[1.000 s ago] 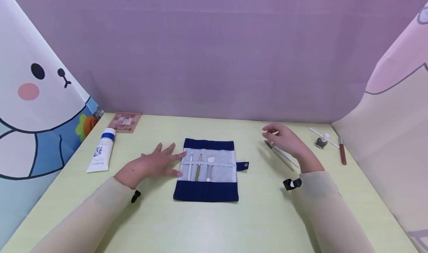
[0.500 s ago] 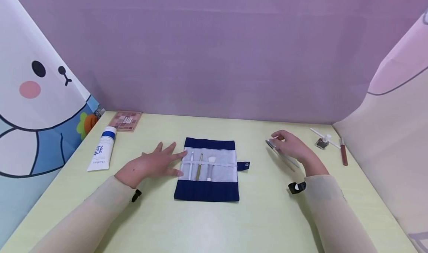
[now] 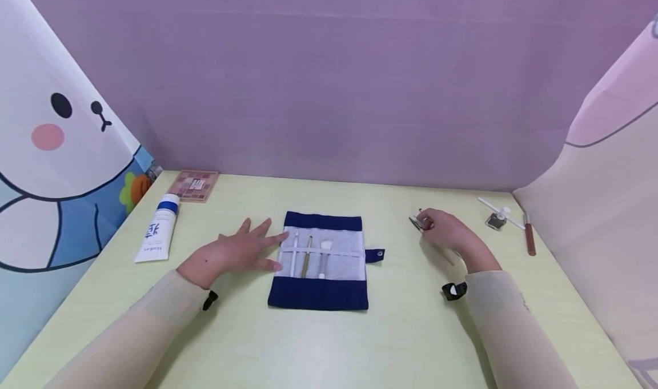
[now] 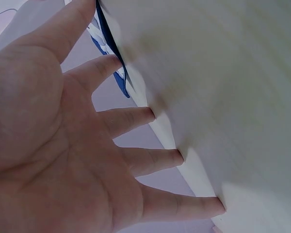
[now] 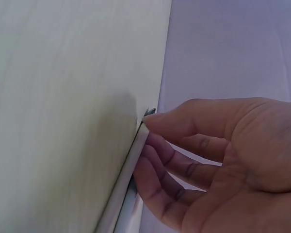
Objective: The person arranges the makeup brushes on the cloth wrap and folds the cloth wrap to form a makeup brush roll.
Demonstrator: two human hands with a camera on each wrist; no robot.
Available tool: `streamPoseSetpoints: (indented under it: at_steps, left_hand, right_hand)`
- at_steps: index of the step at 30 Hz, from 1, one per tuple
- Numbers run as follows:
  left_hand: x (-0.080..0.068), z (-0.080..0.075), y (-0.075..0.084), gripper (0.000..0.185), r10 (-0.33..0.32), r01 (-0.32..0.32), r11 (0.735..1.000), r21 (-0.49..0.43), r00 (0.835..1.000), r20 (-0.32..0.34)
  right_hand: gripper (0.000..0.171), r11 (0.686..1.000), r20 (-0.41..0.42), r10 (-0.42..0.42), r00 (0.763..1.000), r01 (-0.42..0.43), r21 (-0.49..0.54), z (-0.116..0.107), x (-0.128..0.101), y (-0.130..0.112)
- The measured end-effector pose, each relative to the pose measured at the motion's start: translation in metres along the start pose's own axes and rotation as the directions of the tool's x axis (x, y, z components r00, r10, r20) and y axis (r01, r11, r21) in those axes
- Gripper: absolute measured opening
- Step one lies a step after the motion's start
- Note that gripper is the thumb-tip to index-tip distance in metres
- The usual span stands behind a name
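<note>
Pinching a thin stick tool [image 3: 442,251], the right hand [image 3: 448,232] has its fingers [image 5: 184,121] curled round the top end, w/ the thumb on one side. That tool lies on the yellow-green table [image 3: 329,343], right of the blue roll pouch [image 3: 319,260] & apart from it. Its dark tip [image 3: 415,222] pokes out past the fingers. Can't tell if it's a brush or a pencil.

It looks long, skinny & light. Prob. stiff, so it won't bend, but it may be smooth & could roll or slip. Best spot to hold looks like the middle of the stick, not the tip end, so it doesn't tip over.

The left hand [image 3: 231,253] lies flat w/ fingers [image 4: 136,119] spread out straight, holding nothing. The fingertips touch the left edge of the pouch & press on it.

The pouch is open flat. Three small brushes [image 3: 308,255] sit inside under a white strap.

Other stuff: a white tube w/ a blue band [image 3: 156,236] & a pink palette [image 3: 195,185] at the far left. A small dark pot [image 3: 495,220], a white stick [image 3: 490,205] & a brown pencil [image 3: 529,238] at the far right.
</note>
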State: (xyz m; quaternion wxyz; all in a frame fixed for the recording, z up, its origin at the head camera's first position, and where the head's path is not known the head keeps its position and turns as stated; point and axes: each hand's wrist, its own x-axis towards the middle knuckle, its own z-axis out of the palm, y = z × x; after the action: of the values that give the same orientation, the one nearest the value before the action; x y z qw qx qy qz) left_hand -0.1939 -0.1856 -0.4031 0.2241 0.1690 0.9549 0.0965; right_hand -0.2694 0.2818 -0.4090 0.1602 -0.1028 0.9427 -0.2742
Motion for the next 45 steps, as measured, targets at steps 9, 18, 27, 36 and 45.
streamPoseSetpoints:
  at_steps: [9,18,27,36,45]
  left_hand:
    - [0.0004,0.0017,-0.0010,0.084,-0.004,0.004,1.000,0.001,1.000,-0.004]
    - [0.0004,0.0039,-0.0024,0.084,-0.003,0.003,1.000,0.003,1.000,-0.004]
    - [0.0004,0.0039,-0.0019,0.084,0.003,-0.003,1.000,0.005,1.000,-0.004]
    - [0.0018,0.0034,-0.0008,0.083,-0.005,0.005,1.000,0.016,1.000,-0.004]
    - [0.0039,0.0029,-0.0016,0.084,-0.006,0.006,1.000,0.030,1.000,-0.004]
  right_hand:
    - [0.044,0.996,0.002,-0.018,1.000,0.018,-0.087,0.0030,0.0040,-0.0058]
    - [0.050,0.991,0.022,-0.058,0.998,0.060,-0.121,0.0048,0.0066,-0.0038]
    - [0.054,0.994,0.013,-0.015,1.000,0.016,-0.106,0.0061,0.0044,-0.0009]
    - [0.054,0.995,0.009,-0.056,0.998,0.057,-0.087,0.0065,0.0050,0.0007]
    - [0.050,0.994,-0.001,-0.070,0.998,0.070,0.085,0.0039,0.0054,-0.0036]
